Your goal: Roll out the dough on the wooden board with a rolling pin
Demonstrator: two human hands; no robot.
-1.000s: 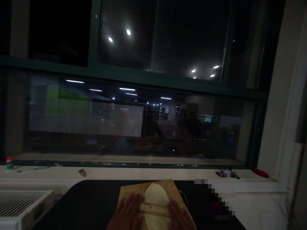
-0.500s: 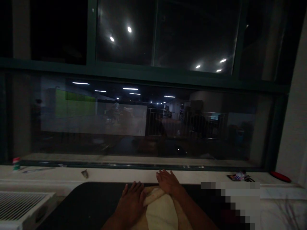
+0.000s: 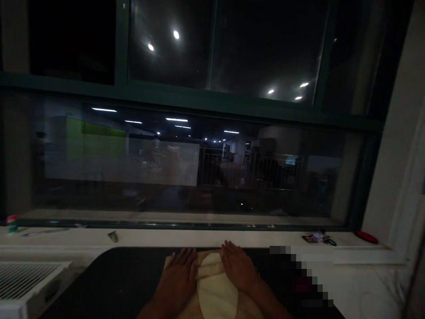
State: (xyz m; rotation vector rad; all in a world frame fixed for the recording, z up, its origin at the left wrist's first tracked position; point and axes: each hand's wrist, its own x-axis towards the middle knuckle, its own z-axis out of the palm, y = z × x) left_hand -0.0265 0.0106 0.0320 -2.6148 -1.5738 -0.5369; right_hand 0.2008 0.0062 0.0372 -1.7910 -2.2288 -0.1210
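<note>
A pale, flat oval sheet (image 3: pixel 218 294), dough by its look, lies on a tan board (image 3: pixel 186 310) at the bottom of the view. Across it runs a short tan bar (image 3: pixel 210 271) like a rolling pin, its ends hidden under my hands. My left hand (image 3: pixel 181 277) lies palm down over the bar's left end, fingers stretched forward. Over the right end rests my right hand (image 3: pixel 238 268), also palm down with its fingers extended. Dim light hides how the palms touch the bar.
Under the board is a black tabletop (image 3: pixel 109 283), against a pale window sill (image 3: pixel 199 238). On the sill are a red-and-green container (image 3: pixel 12 224), a small crumpled tube (image 3: pixel 113 236), a small pile with scissors (image 3: pixel 318 238) and a red oval object (image 3: pixel 365 237). A white slatted unit (image 3: pixel 29 279) stands left.
My right hand has come back toward me and lies lower against the sheet. The bar sits more level, and more of the sheet shows beyond it. The view has shifted slightly.
</note>
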